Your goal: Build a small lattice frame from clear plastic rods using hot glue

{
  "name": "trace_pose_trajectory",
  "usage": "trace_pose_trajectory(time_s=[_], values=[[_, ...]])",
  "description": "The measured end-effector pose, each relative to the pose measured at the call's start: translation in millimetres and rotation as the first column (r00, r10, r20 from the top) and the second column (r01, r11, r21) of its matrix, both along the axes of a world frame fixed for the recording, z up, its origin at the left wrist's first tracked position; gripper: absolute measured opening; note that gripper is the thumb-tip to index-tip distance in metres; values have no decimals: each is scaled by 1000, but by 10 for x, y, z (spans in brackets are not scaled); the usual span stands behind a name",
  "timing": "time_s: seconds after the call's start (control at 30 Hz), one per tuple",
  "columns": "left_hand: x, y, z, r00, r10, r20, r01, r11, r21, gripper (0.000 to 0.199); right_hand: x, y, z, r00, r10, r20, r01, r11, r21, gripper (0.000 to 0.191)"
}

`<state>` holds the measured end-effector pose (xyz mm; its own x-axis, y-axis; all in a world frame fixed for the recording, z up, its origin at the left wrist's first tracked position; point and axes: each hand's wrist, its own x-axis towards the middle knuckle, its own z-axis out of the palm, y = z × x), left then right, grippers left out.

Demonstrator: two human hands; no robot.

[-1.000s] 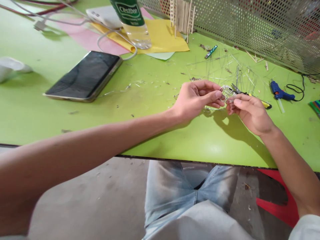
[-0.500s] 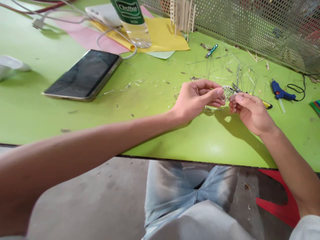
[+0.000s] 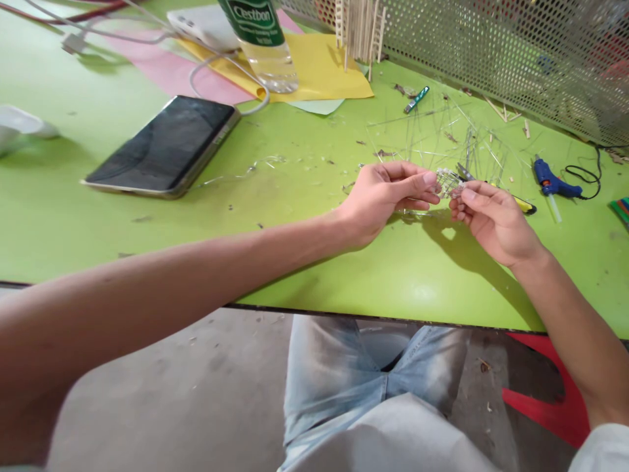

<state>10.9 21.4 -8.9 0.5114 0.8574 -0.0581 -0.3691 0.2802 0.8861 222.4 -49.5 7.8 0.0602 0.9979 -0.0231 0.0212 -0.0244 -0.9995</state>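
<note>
Between my two hands, just above the green table (image 3: 314,262), is a small wire frame (image 3: 446,183) of thin silvery pieces. My left hand (image 3: 386,196) pinches its left side between thumb and fingers. From the other side, my right hand (image 3: 494,219) grips it with thumb and fingertips. Fingers hide parts of the frame, and its exact shape is too small to make out. Behind my right hand lie pliers (image 3: 464,173), partly covered, with a yellow and black handle showing. Loose thin wires (image 3: 469,141) are scattered beyond my hands.
A blue glue gun (image 3: 555,180) lies at the right, a green lighter (image 3: 417,99) farther back. A phone (image 3: 164,147), a water bottle (image 3: 268,56) and coloured paper (image 3: 329,62) are on the left and back. A stick model (image 3: 361,29) stands before a perforated metal panel (image 3: 491,65).
My left hand's fingers have shifted slightly at the wire frame, showing a little more of it. My right hand stays nearly still.
</note>
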Motion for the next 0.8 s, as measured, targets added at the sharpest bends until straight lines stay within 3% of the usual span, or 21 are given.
trace_pose_trajectory(time_s=[0.43,0.8], values=[[-27,-12,82,999,-4,-33,3,999,-51,14,-1,-5,-23,998,8,-67,-7,1000,17,39],[-4,2,50,999,22,-33,-23,1000,-17,16,45,15,-94,994,7,109,-19,994,111,57]])
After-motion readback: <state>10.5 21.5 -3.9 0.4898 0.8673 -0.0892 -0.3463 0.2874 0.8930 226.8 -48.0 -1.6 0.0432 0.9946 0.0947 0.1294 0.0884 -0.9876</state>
